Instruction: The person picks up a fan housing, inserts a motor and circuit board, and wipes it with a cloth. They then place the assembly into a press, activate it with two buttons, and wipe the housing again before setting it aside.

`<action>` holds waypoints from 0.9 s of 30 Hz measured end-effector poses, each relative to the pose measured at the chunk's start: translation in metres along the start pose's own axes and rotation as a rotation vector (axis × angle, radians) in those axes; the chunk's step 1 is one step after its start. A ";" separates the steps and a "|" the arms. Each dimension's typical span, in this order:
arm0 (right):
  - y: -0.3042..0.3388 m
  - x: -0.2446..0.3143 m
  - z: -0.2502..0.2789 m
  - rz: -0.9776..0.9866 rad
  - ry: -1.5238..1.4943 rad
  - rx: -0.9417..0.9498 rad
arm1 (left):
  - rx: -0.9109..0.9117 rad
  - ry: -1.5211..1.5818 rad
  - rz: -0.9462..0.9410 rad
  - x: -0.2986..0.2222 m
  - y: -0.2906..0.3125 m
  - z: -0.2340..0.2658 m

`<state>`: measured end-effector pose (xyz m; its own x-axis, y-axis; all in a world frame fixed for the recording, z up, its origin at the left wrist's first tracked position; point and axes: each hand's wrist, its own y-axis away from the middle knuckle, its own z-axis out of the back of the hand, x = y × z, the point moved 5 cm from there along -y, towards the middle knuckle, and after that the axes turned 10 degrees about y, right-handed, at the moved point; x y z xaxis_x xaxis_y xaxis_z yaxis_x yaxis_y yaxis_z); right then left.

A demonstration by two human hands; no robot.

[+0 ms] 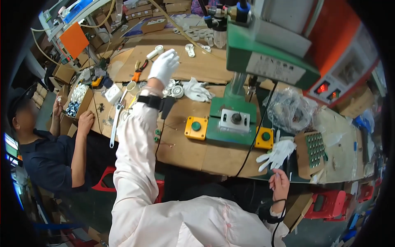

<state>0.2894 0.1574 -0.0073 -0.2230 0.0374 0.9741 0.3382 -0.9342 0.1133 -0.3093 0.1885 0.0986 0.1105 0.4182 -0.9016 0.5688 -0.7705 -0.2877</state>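
My left hand (pixel 164 67), in a white glove, reaches over the far half of the cardboard-covered table with its fingers stretched out. Just beside it lies a white plastic part with a round end (pixel 155 52); I cannot tell whether they touch. Several white wheel-like parts (pixel 176 91) and an empty white glove (pixel 198 89) lie below that wrist. My right hand (pixel 279 185), bare, hangs at the table's near edge with loosely bent fingers and nothing visible in it. Another white glove (pixel 278 153) lies just beyond it.
A green press (pixel 230 119) with yellow button boxes (pixel 196 126) stands mid-table. Right of it are a plastic bag (pixel 290 109) and a carton of green parts (pixel 310 152). Orange-handled pliers (pixel 138 72) and a wrench (pixel 115 125) lie left. A co-worker (pixel 49 152) sits at left.
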 end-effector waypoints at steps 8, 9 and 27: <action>0.009 -0.015 -0.031 0.015 -0.033 0.082 | -0.247 -0.339 0.075 -0.079 0.132 0.007; 0.012 -0.013 -0.035 0.019 -0.037 0.084 | -0.247 -0.342 0.069 -0.066 0.134 0.016; 0.021 0.080 -0.057 0.213 0.099 0.254 | -0.186 -1.529 0.207 0.003 0.097 -0.009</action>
<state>0.2261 0.1204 0.0622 -0.2061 -0.1955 0.9588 0.6010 -0.7986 -0.0336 -0.2465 0.1196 0.0715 -0.6441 -0.6445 -0.4120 0.7514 -0.6340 -0.1830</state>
